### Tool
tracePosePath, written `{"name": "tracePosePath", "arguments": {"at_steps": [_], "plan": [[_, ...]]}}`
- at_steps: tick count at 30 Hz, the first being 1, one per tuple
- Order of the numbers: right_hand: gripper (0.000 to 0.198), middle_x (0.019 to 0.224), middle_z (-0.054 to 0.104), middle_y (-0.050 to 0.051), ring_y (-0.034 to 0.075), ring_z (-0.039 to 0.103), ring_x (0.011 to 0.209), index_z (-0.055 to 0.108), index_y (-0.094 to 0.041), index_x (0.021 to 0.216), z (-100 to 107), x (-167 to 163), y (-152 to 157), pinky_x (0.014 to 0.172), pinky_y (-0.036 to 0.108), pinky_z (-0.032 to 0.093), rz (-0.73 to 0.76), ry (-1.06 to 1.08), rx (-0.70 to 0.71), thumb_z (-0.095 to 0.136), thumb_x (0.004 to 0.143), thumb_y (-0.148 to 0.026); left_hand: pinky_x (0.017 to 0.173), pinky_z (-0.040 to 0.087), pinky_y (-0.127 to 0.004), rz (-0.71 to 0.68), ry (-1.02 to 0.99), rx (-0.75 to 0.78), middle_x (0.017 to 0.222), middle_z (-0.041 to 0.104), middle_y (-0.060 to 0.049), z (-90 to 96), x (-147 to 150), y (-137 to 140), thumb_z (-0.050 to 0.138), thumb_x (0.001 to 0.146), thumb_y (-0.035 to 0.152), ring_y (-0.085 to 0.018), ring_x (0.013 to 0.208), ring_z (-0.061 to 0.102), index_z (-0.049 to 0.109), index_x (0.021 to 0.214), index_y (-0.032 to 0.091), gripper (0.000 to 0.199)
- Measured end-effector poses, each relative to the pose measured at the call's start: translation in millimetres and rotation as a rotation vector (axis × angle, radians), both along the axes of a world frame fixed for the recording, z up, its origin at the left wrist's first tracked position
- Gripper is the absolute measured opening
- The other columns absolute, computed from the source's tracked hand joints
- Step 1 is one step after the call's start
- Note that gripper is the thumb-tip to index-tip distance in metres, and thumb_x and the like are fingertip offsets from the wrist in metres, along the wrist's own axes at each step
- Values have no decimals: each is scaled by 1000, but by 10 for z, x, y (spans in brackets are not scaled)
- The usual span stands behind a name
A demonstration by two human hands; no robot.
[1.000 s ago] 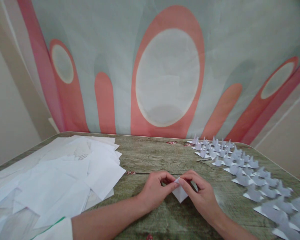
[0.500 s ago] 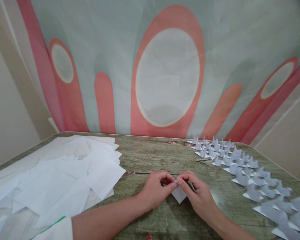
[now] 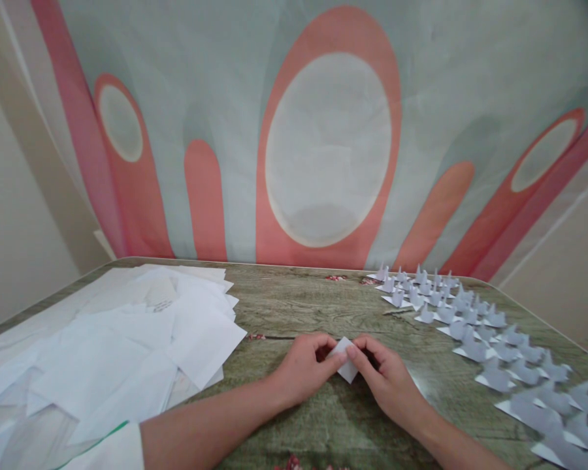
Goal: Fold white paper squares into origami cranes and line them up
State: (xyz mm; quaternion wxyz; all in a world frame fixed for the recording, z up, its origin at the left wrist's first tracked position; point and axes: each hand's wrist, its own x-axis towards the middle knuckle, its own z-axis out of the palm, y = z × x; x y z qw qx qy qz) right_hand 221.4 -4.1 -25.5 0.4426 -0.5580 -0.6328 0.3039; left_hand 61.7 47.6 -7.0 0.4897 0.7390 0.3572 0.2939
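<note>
A small folded piece of white paper (image 3: 347, 371), diamond-shaped, is held between both hands above the wood-patterned table. My left hand (image 3: 306, 369) pinches its left side with thumb and fingers. From the right, my right hand (image 3: 383, 373) pinches it too, its thumb lying on the front face near the left thumb. The fingertips behind the paper are hidden. To the right stand several rows of folded white paper birds (image 3: 471, 346). On the left, loose white sheets (image 3: 122, 346) lie in a spread-out, overlapping pile.
The table (image 3: 284, 297) has a green-brown wood-grain top with small red flower prints. Behind its far edge hangs a grey-green backdrop (image 3: 245, 85) with orange-red shapes. Pale walls rise on both sides.
The folded paper has shifted upward between the fingers, so its upper point now shows above the thumbs and less hangs below. Both hands stay in nearly the same place.
</note>
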Motion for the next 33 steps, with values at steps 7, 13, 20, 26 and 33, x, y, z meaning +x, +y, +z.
{"name": "tracePosePath", "arguments": {"at_steps": [7,13,20,26,33], "plan": [[26,70,51,-1,13,48,65,57,-17,77,30,-15,-7,61,24,37,22,21,-3,46,87,-39,51,28,-19,-11,103,34,58,46,5,14,-9,-7,54,75,26,-9,55,38,58,65,12,18],[26,67,52,-1,13,47,63,58,-17,76,-6,5,18,59,24,37,18,59,-53,50,85,-40,51,28,-19,-8,90,28,58,47,4,0,-7,-13,54,75,26,-9,56,39,59,66,12,17],[27,67,55,-1,13,49,62,56,-17,80,-30,1,22,57,23,39,45,207,-116,50,85,-42,53,33,-20,-59,-21,-75,60,52,1,16,-10,15,46,82,35,-10,57,44,58,67,11,31],[28,66,55,-2,14,50,60,45,-19,102,-71,7,33,55,24,39,26,257,-82,48,86,-42,56,36,-21,-39,-50,-64,62,53,0,-18,-16,34,44,84,34,-11,59,47,58,67,12,31],[21,72,61,2,18,54,69,53,-21,87,-96,59,59,67,31,39,-80,-126,2,46,86,-40,56,37,-20,14,35,93,66,59,1,-60,-68,178,52,80,24,-11,59,50,60,99,15,23]]}}
